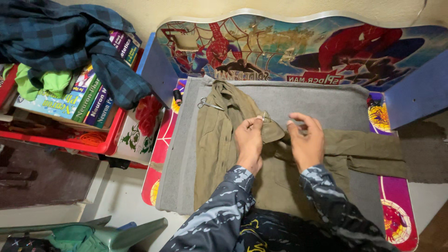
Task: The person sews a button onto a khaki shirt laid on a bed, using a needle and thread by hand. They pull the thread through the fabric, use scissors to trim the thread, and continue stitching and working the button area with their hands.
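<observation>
An olive-green garment [233, 154] is spread on a grey towel [179, 158] over a small cartoon-printed table [396, 205], nearest the viewer. A fold at its middle is pinched by the left hand [248, 140], fingers closed on cloth and what looks like a needle; the right hand [306, 142] is closed loosely, its grip unclear. Farther off, scissors [208, 103] lie untouched. Stitching appears under way, not finished.

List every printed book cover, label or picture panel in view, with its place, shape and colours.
Books: stacked in the red tray, left; flat covers and spines in green, purple, light blue.
Picture panel: wavy-topped board behind the grey mat; red, blue and yellow cartoon art.
Flowered box: beside the tray; white, red blooms.
</observation>
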`<state>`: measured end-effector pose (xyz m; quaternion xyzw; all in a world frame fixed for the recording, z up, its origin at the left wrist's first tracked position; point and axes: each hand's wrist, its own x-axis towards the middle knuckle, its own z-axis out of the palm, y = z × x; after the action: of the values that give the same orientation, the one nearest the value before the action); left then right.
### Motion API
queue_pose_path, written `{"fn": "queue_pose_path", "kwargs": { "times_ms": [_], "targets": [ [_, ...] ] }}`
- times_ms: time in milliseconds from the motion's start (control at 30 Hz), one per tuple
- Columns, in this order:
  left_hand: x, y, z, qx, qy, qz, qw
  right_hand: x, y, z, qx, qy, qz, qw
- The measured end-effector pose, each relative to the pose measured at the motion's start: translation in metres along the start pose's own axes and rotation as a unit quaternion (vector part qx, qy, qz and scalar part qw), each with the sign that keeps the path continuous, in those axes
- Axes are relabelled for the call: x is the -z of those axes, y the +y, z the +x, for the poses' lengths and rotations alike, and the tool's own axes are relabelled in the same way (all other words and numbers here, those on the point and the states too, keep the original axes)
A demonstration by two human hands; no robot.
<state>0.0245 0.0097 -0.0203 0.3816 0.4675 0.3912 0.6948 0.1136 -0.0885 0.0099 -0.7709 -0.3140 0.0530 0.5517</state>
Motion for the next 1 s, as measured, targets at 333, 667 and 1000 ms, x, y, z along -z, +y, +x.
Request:
{"fn": "queue_pose_path", "kwargs": {
  "times_ms": [333, 667, 1000],
  "targets": [
    [-0.003, 0.021, -0.017, -0.005, -0.106, -0.039, 0.994, -0.005, -0.008, 0.011, 0.003, -0.087, 0.014, 0.996],
    [-0.006, 0.031, -0.023, -0.023, -0.104, -0.008, 0.994, 0.01, -0.022, 0.008, -0.02, -0.146, 0.012, 0.989],
    [-0.011, 0.045, -0.033, -0.117, -0.063, 0.286, 0.949, 0.017, 0.013, 0.053, -0.033, -0.182, 0.087, 0.979]
  ]
}}
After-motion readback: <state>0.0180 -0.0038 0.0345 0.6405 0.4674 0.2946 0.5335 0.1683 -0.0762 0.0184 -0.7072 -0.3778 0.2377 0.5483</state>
